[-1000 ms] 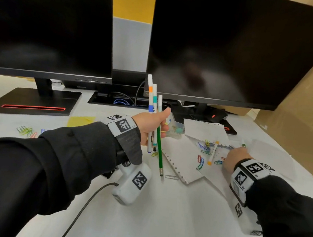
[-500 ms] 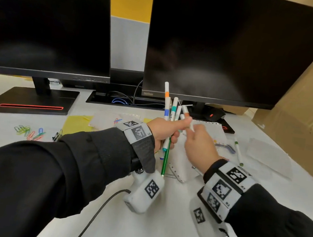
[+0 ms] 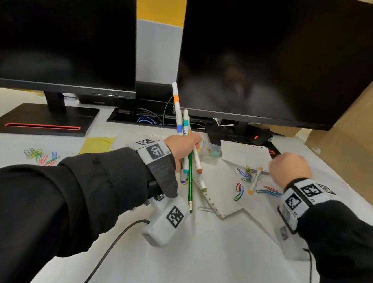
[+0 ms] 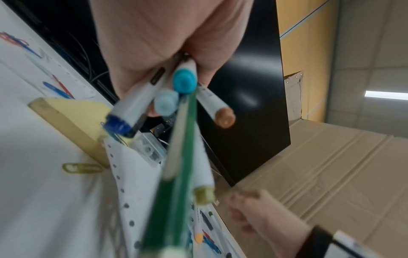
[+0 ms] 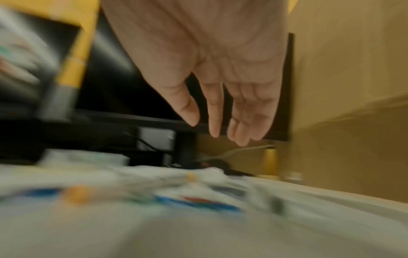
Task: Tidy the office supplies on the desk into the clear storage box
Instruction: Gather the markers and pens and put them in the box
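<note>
Pens gathered, most supplies not yet boxed.
The left hand (image 3: 183, 147) grips a fistful of pens (image 4: 170, 108) upright above the desk (image 3: 191, 247); the right hand (image 5: 223, 87) hangs slack and empty over the papers (image 3: 228, 193). Clips (image 3: 240, 190) and one pen (image 3: 254, 181) lie loose; the small clear box (image 3: 210, 152), seemingly holding few bits, sits just beyond the left hand.

The markers (image 3: 183, 127) have smooth white plastic barrels with coloured caps; the green pencil (image 3: 189, 184) looks glossy. The sheets of paper (image 3: 223, 193) are matt, with punched edges. The paper clips (image 3: 268, 192) look colour-coated. The storage box (image 3: 210, 152) is clear plastic. The monitor screens (image 3: 262, 52) are matt black.
</note>
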Available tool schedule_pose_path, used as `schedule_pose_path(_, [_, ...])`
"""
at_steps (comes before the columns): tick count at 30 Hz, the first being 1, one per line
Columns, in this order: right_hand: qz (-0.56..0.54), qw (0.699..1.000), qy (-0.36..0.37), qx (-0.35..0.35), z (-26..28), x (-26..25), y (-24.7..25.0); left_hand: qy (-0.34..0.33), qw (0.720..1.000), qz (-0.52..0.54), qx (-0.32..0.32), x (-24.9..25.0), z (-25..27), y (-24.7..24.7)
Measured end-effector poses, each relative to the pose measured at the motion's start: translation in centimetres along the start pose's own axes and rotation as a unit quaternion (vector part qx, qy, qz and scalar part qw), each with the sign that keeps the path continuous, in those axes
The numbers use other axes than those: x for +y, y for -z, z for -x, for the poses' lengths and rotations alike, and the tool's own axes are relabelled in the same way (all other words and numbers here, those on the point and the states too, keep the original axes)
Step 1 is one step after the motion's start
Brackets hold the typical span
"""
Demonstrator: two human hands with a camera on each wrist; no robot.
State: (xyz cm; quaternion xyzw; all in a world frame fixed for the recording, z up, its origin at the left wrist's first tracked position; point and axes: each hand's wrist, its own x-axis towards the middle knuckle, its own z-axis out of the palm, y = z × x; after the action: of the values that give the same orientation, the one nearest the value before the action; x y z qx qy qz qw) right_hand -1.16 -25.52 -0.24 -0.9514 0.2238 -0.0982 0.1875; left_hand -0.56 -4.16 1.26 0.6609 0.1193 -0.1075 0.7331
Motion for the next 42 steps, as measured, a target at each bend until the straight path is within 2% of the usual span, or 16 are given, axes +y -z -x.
schedule_pose_path(3, [0.07,0.993,-0.078,-0.048,-1.7,2.8,-0.4,-0.004,1.0,0.02,0.01,0.5,-0.3,0.9])
schedule_pose_path(7, [0.169,0.976,-0.076,-0.117,-1.5,3.1,-1.0,0.006,0.999,0.041,0.002,1.4,-0.4,2.2])
schedule_pose_path(10, [0.188,0.973,-0.082,-0.105,-1.7,2.8,-1.0,-0.002,1.0,0.018,0.004,1.7,-0.5,3.3])
schedule_pose_path(13, [0.12,0.986,-0.102,-0.057,-2.3,2.3,-0.9,-0.004,1.0,0.007,0.007,1.7,-0.5,4.2])
schedule_pose_path(15, [0.011,0.993,-0.114,-0.042,-1.8,1.4,-0.8,0.002,1.0,0.009,0.005,1.6,-0.6,4.5])
schedule_pose_path(18, [-0.056,0.991,-0.092,-0.075,-0.5,-0.6,-1.0,0.009,1.0,0.006,-0.002,1.4,-0.6,4.7])
schedule_pose_path(21, [-0.027,0.989,-0.046,-0.14,0.5,-2.8,-1.8,0.004,1.0,0.005,-0.009,1.4,-0.4,4.7])
schedule_pose_path(23, [0.006,0.987,-0.022,-0.157,0.8,-3.6,-2.3,0.001,1.0,0.001,-0.011,1.5,-0.2,5.0])
schedule_pose_path(28, [-0.037,0.978,-0.01,-0.207,1.8,-4.7,-3.2,-0.005,1.0,-0.003,-0.003,1.6,-0.1,6.2])
schedule_pose_path(30, [-0.039,0.977,-0.017,-0.209,2.1,-5.0,-3.2,-0.009,1.0,-0.002,0.005,1.6,-0.1,6.7])
schedule_pose_path(34, [0.056,0.979,-0.03,-0.192,2.0,-5.1,-3.2,-0.004,1.0,-0.009,0.005,1.5,0.1,7.5])
schedule_pose_path(37, [0.066,0.981,-0.052,-0.175,1.5,-5.0,-3.5,-0.001,1.0,-0.005,-0.001,1.4,0.2,8.0])
schedule_pose_path(42, [0.128,0.975,0.002,-0.181,1.5,-4.5,-3.8,0.001,1.0,-0.003,-0.012,1.1,0.6,8.7])
